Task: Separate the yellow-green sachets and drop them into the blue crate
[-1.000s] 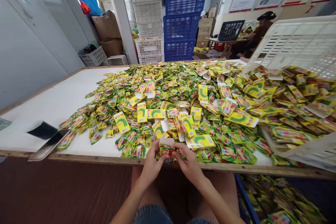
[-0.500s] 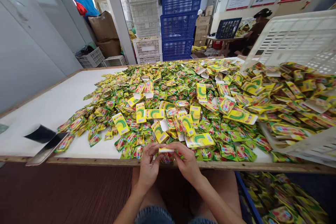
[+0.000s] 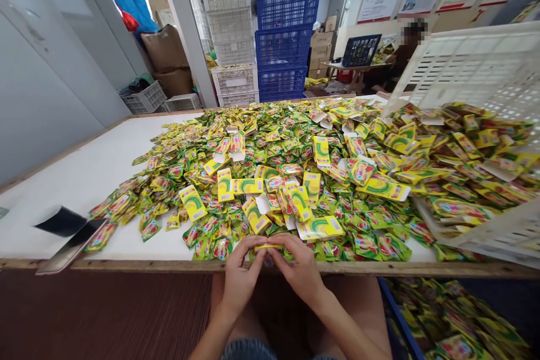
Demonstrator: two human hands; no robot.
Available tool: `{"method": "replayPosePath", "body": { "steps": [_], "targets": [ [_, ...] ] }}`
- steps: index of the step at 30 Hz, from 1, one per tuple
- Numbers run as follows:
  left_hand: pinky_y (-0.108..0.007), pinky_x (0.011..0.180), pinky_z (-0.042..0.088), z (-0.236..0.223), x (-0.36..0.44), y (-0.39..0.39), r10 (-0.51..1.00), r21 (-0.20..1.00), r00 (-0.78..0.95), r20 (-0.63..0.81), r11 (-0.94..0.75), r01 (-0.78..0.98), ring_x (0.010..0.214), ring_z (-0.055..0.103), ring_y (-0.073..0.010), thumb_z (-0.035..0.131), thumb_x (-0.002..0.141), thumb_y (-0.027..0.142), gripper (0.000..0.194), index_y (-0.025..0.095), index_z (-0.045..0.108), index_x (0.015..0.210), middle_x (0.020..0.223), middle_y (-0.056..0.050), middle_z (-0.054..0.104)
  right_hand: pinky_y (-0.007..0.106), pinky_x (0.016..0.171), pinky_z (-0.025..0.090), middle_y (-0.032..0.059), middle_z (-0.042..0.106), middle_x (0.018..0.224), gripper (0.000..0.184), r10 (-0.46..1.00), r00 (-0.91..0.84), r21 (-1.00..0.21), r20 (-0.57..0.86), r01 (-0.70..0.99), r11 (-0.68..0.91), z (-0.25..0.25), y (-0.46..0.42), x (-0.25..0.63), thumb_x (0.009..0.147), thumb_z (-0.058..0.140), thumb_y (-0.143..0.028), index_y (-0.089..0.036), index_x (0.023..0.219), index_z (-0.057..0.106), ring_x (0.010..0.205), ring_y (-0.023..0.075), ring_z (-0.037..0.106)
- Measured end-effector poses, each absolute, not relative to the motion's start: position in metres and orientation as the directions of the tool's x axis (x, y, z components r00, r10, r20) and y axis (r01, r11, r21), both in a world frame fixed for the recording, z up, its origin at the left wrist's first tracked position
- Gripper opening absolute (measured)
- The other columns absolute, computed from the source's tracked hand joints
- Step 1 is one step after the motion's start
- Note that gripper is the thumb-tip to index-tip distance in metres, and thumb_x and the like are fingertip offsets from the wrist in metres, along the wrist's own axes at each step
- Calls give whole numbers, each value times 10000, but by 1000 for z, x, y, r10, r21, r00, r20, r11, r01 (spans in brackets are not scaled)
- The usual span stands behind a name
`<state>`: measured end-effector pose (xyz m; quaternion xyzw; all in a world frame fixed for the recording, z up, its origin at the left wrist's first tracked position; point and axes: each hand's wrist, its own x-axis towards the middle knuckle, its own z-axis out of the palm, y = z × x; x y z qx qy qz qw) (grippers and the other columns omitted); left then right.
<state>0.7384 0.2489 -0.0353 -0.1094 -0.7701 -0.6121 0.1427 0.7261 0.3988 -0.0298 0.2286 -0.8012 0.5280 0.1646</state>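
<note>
A small yellow carton is held end-on at the table's front edge, only a thin strip of it showing between my fingers. My left hand grips its left side, thumb and forefinger closed on it. On the other side my right hand pinches the same carton, both thumbs almost meeting beneath it. Just beyond my fingers lie several yellow cartons, some with white flaps sticking out. They rest on a wide heap of small green and yellow sachets.
A white crate full of cartons lies tipped at the right. Below it a blue bin holds more packs. A phone and a dark curved object lie at the left. Stacked crates and a seated person are behind.
The carton's white end has given way to a thin yellow edge, and my thumbs have come closer together under it. The view has tilted slightly.
</note>
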Motion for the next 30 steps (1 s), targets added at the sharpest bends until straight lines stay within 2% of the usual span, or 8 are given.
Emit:
{"method": "replayPosePath", "body": {
  "steps": [4, 8, 13, 16, 19, 23, 30],
  "targets": [
    [-289, 850, 434, -25, 734, 249, -4, 933, -960, 281, 234, 272, 921, 573, -179, 562, 803, 226, 147, 159, 634, 913, 935, -64, 627, 309, 759, 430, 47, 617, 897, 105, -166, -872, -762, 460, -484, 430, -21, 396, 725, 849, 522, -241, -201, 903, 602, 862, 176, 554],
    [-266, 814, 437, -17, 730, 248, 18, 952, -979, 203, 231, 202, 883, 581, -177, 556, 807, 264, 162, 150, 633, 893, 903, -60, 634, 301, 747, 417, 50, 605, 874, 99, -134, -887, -773, 443, -453, 445, -16, 393, 723, 854, 507, -245, -190, 862, 588, 854, 178, 542],
    [-278, 847, 428, -24, 729, 249, 19, 958, -978, 208, 200, 207, 926, 569, -184, 545, 816, 268, 174, 158, 628, 923, 942, -70, 624, 286, 742, 411, 42, 593, 885, 98, -132, -894, -806, 427, -443, 393, -21, 392, 722, 867, 486, -238, -201, 891, 572, 851, 170, 534],
    [-295, 878, 419, -32, 730, 251, -32, 958, -971, 235, 178, 226, 961, 558, -187, 552, 812, 249, 178, 168, 606, 960, 988, -74, 610, 287, 756, 412, 49, 587, 887, 107, -129, -887, -813, 444, -459, 358, -25, 391, 721, 872, 473, -232, -200, 895, 573, 858, 171, 531],
    [-303, 878, 424, -37, 731, 253, -60, 950, -955, 290, 136, 280, 965, 556, -186, 562, 802, 221, 151, 170, 595, 941, 985, -71, 604, 279, 764, 419, 51, 581, 889, 100, -104, -894, -851, 436, -447, 275, -26, 390, 719, 868, 476, -233, -193, 878, 568, 869, 167, 534],
    [-284, 844, 439, -36, 730, 253, -41, 958, -959, 280, 82, 276, 927, 565, -173, 550, 811, 203, 106, 163, 591, 900, 946, -69, 603, 261, 753, 429, 44, 575, 860, 77, -91, -921, -908, 378, -388, 158, -26, 390, 717, 854, 507, -238, -182, 837, 557, 845, 154, 541],
    [-300, 826, 444, -39, 726, 243, 12, 951, -952, 306, 46, 306, 933, 570, -190, 595, 774, 187, 48, 161, 623, 802, 938, -79, 615, 265, 745, 438, 47, 572, 893, 72, -162, -871, -865, 465, -485, 126, -30, 397, 716, 848, 518, -197, -188, 846, 590, 865, 149, 547]
  ]
}}
